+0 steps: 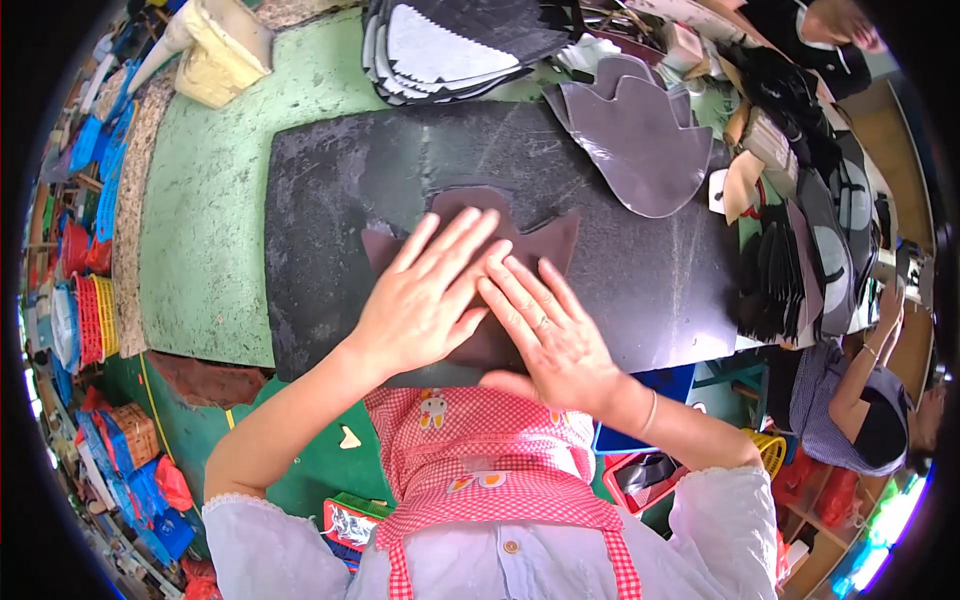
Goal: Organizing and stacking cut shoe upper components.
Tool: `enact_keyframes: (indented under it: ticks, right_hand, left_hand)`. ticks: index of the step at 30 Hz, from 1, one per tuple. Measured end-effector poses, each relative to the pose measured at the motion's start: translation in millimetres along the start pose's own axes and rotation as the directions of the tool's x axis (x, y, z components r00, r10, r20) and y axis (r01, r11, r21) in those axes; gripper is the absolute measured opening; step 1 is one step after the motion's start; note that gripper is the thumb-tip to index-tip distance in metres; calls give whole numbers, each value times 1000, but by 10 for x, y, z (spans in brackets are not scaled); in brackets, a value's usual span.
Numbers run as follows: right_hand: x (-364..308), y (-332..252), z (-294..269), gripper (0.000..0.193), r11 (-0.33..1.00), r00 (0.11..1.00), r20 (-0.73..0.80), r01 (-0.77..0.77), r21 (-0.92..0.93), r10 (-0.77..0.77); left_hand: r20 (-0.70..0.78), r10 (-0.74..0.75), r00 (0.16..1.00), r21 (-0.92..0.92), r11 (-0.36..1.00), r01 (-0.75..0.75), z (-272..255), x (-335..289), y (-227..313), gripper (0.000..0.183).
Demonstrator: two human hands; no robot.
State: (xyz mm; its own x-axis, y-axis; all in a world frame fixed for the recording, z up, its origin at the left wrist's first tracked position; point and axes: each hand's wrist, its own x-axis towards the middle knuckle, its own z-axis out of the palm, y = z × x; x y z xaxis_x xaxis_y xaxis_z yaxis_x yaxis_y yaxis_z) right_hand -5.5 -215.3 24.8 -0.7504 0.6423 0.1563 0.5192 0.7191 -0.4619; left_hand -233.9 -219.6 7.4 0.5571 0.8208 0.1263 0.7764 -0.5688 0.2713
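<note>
My left hand [418, 298] lies flat on a dark brown, leather-like cut piece [548, 243], fingers stretched out toward its far edge. Pressed flat on the same piece is my right hand [558, 340], its fingertips meeting the left hand's fingers. Both hands are open and grip nothing. The piece has a rounded tab at its far side and a pointed corner on each side; its middle is hidden under my hands. Beneath it is a worn black mat [318, 240]. Similar glossy brown-grey pieces [640, 150] are stacked at the mat's far right corner.
A stack of black and pale grey cut pieces [455, 48] sits beyond the mat. A yellowish container [225, 60] stands far left on the green tabletop [205, 230]. More dark pieces [775, 265] crowd the right edge. Another person [850, 400] is at the right.
</note>
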Motion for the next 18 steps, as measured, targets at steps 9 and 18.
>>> enact_keyframes:
  ticks: [9, 18]
  right_hand:
    - [64, 237, -213, 81, 998, 976, -217, -31, -45, 21]
    - [-93, 93, 142, 78, 986, 987, -84, 142, 87, -134]
  left_hand:
    - [-340, -354, 871, 43, 920, 390, -81, 262, -198, 98]
    - [-336, -414, 846, -435, 865, 251, -159, 211, -214, 62]
